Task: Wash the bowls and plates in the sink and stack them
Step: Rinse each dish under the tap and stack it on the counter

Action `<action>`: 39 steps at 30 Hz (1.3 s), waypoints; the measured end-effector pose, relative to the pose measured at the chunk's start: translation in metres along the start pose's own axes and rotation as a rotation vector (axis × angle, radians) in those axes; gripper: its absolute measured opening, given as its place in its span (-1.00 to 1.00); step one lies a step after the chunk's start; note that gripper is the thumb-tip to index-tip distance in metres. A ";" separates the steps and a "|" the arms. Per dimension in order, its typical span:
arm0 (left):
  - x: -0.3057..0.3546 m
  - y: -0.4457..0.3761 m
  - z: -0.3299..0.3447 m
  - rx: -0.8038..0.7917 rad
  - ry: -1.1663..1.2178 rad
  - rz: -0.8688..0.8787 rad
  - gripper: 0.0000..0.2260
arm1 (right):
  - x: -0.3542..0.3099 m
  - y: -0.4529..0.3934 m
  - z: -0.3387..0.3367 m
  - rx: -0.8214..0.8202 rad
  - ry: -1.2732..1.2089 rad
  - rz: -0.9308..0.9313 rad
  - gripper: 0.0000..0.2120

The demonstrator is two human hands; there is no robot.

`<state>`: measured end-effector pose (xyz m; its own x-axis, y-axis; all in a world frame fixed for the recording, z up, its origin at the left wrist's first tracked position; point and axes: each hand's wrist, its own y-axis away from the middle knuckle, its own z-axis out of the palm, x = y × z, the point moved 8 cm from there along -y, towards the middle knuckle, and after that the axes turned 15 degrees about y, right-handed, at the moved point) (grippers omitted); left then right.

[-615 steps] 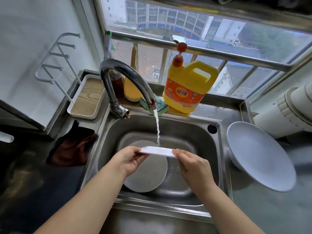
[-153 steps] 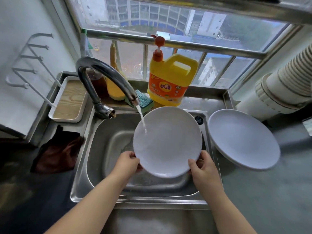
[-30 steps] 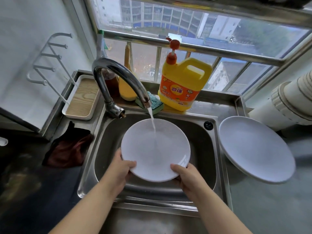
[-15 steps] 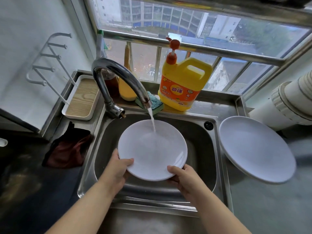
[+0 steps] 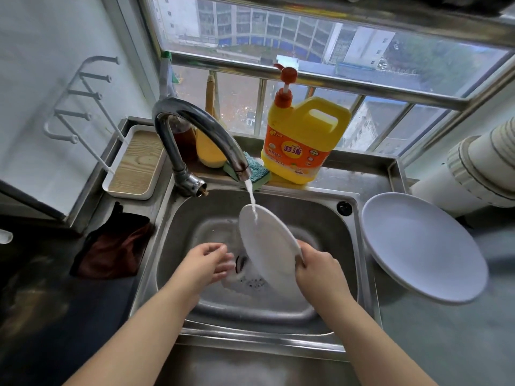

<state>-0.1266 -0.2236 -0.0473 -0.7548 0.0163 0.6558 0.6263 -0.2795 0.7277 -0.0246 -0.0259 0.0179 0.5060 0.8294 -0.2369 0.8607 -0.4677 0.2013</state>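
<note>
A white plate (image 5: pixel 267 243) stands tilted almost on edge over the steel sink (image 5: pixel 320 207), its upper rim under the running water. My right hand (image 5: pixel 320 271) grips its lower right rim. My left hand (image 5: pixel 204 264) hovers to the left of the plate with fingers loosely curled, holding nothing; the fingertips look blurred. A larger white plate (image 5: pixel 420 246) rests upside down on the counter right of the sink.
The curved tap (image 5: pixel 200 129) runs water into the basin. A yellow detergent jug (image 5: pixel 303 140), a green-blue sponge (image 5: pixel 255 171) and bottles line the back ledge. A dark red cloth (image 5: pixel 114 243) lies left of the sink, a wood-topped tray (image 5: pixel 133 162) behind it. White ducting (image 5: pixel 479 168) stands at right.
The plate has been tipped from nearly flat onto its edge. My left hand has let go of its rim and moved away to the left; only my right hand holds it now.
</note>
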 end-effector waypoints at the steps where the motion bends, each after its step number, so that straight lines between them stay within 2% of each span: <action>1: 0.002 0.002 0.007 0.002 0.085 -0.036 -0.83 | -0.006 0.000 -0.002 0.035 0.106 -0.036 -0.58; 4: 0.005 0.002 0.019 -0.003 0.322 -0.142 -0.71 | -0.024 0.006 -0.007 0.218 0.274 -0.195 -0.42; 7: 0.008 0.000 0.017 0.015 0.441 -0.157 -0.76 | -0.030 0.014 -0.004 0.373 0.298 -0.296 -0.45; 10: 0.006 0.000 0.015 0.028 0.539 -0.164 -0.86 | -0.028 0.015 0.005 0.362 0.224 -0.324 -0.47; 12: 0.003 0.002 0.013 0.013 0.532 -0.147 -0.85 | -0.012 0.008 0.015 0.268 0.077 -0.205 -0.45; 17: 0.006 0.005 0.008 -0.053 0.502 -0.064 -0.85 | 0.030 0.010 0.034 -0.005 -0.432 0.242 -0.46; 21: 0.005 0.009 0.010 -0.101 0.503 -0.053 -0.85 | 0.044 0.011 0.056 -0.160 -0.805 0.613 -0.62; 24: 0.003 0.011 0.013 -0.131 0.487 -0.041 -0.84 | 0.036 0.010 0.073 -0.258 -1.177 0.797 -0.76; 27: 0.003 0.012 0.016 -0.149 0.452 -0.025 -0.84 | 0.034 0.013 0.079 -0.271 -1.307 0.892 -0.80; 31: 0.000 0.014 0.020 -0.181 0.406 -0.016 -0.83 | 0.037 0.023 0.095 -0.302 -1.350 1.002 -0.80; 39: -0.008 0.009 0.024 -0.218 0.395 -0.026 -0.82 | 0.049 0.027 0.105 -0.266 -1.441 1.027 -0.77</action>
<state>-0.1103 -0.2034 -0.0412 -0.8131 -0.3298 0.4797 0.5820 -0.4804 0.6561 0.0292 -0.0298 -0.0881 0.5498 -0.6961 -0.4616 0.2434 -0.3951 0.8858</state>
